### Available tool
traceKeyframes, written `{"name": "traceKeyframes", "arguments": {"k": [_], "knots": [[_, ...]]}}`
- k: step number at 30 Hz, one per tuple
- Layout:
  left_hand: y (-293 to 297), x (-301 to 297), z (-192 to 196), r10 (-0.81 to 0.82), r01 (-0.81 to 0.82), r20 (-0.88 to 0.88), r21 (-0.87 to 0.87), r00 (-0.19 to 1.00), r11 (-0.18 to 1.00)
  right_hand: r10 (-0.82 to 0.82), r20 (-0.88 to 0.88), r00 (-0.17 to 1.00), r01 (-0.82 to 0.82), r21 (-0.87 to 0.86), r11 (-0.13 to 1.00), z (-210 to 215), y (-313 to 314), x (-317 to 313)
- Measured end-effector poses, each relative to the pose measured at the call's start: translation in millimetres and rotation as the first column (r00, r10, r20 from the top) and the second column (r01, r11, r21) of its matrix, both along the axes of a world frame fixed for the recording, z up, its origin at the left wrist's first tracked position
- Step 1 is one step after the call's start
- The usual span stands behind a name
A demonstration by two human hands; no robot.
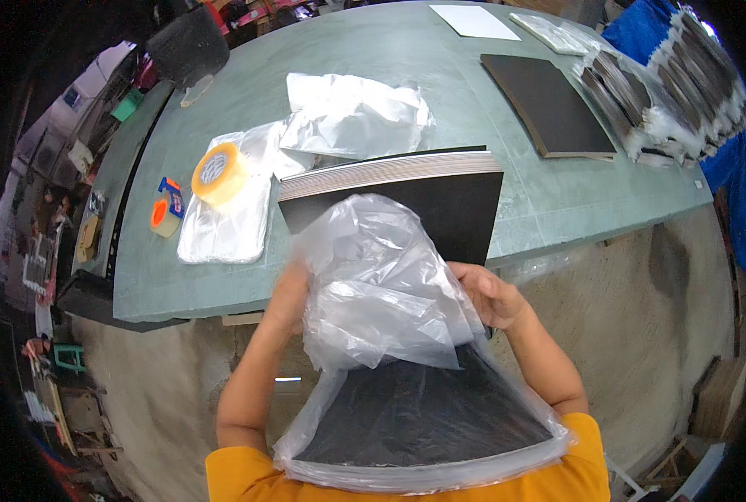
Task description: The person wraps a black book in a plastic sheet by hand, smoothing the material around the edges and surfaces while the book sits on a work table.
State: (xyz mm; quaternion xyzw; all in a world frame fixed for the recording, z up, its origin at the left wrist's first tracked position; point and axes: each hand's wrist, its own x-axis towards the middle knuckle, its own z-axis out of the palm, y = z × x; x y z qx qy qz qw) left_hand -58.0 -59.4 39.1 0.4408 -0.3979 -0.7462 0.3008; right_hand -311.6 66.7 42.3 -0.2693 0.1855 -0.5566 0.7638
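Note:
A clear plastic bag stands between my hands, its loose, crumpled end folded over at the top. Inside its lower part, a flat black pack leans toward my orange shirt. My right hand has its fingers curled against the bag's right edge, gripping it. My left hand is at the bag's left side; its fingers are blurred and partly behind the plastic. Just beyond the bag, a thick stack of sheets with black covers stands at the table's near edge, its pale page edges facing up.
On the green table lie clear plastic bags, a tape roll and a tape dispenser. To the right are a black-covered book, a white sheet and bagged black packs. Stacked boards stand on the floor.

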Motion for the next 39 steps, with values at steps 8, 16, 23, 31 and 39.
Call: {"name": "traceKeyframes", "arguments": {"k": [8,16,23,31,39], "knots": [[3.1,-15.4,5.0,-0.280,0.312,0.315,-0.055,0.907,0.949,-0.087,-0.584,0.807,0.151,0.061,0.987,-2.4,-7.8,-6.5],[59.5,-13.8,75.6,-0.019,0.549,0.647,-0.631,0.762,0.547,-0.216,-0.425,0.879,0.313,0.174,0.934,-1.9,-6.4,6.3],[53.4,-54.7,19.1,-0.301,0.498,0.415,-0.534,0.858,0.683,-0.224,-0.502,0.835,0.256,-0.007,0.967,-7.4,-10.4,37.7],[44.2,-69.7,35.3,-0.358,0.422,0.236,-0.643,0.903,0.639,-0.291,-0.643,0.709,0.234,-0.175,0.956,14.4,-15.5,13.0],[21.9,-51.8,27.1,-0.362,0.500,0.346,-0.642,0.865,0.581,-0.284,-0.617,0.734,0.278,-0.109,0.954,20.3,-10.5,4.6]]}}
